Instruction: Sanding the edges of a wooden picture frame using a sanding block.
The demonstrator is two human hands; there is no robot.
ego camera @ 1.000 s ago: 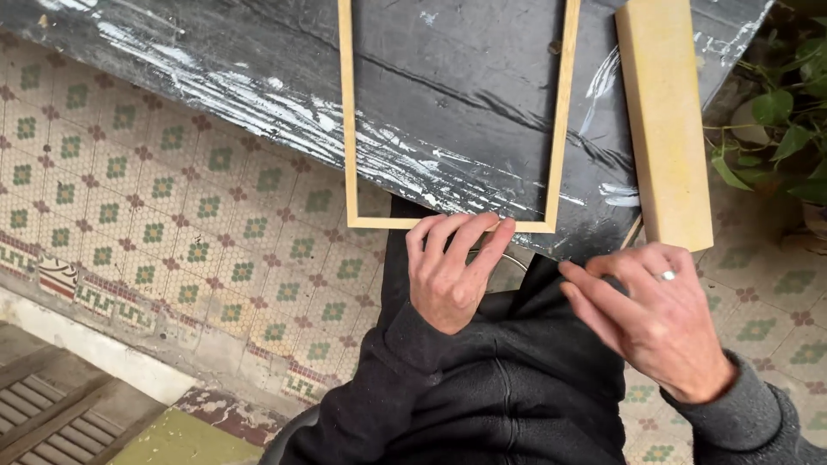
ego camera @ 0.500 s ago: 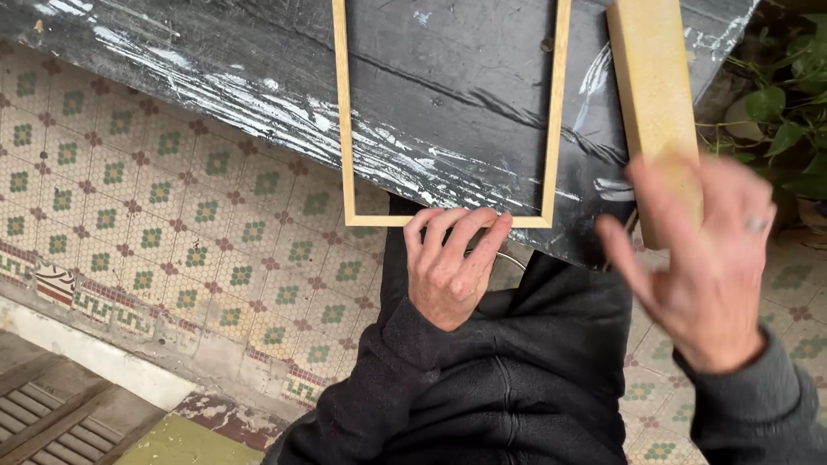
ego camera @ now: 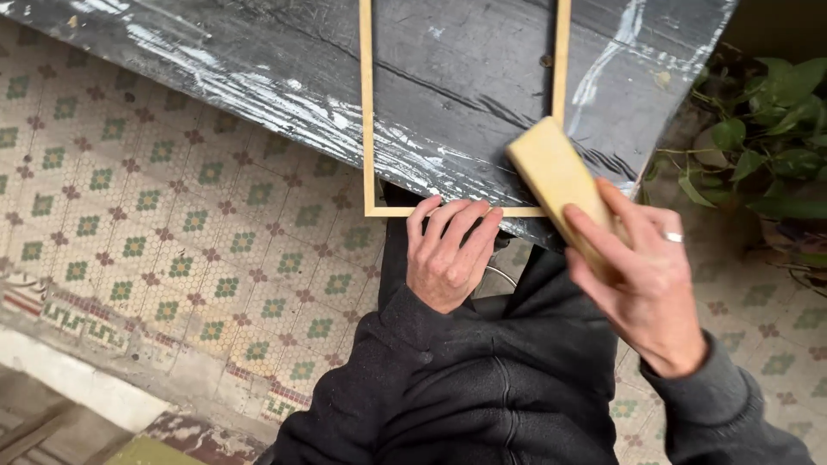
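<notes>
My left hand [ego camera: 448,254] rests with curled fingers on the near rail of the thin wooden frame [ego camera: 369,129], pinning it right at the near edge of the black, paint-streaked table [ego camera: 215,60]. The frame lies flat on the table, its long rails running away from me and out of the top of the view; its near left corner juts just past the table's slanting edge, over the tiled floor [ego camera: 155,224]. My right hand [ego camera: 646,275] is closed around the near end of a pale yellowish block [ego camera: 551,172], which tilts up and away from me, its far end hanging above the frame's near right corner; I cannot tell whether it touches the rail. Inside the frame the tabletop is bare dark board. To the right, the table's edge ends close to a leafy green plant [ego camera: 767,138], so there is little room on that side; to the left the patterned floor lies open beyond the edge.
</notes>
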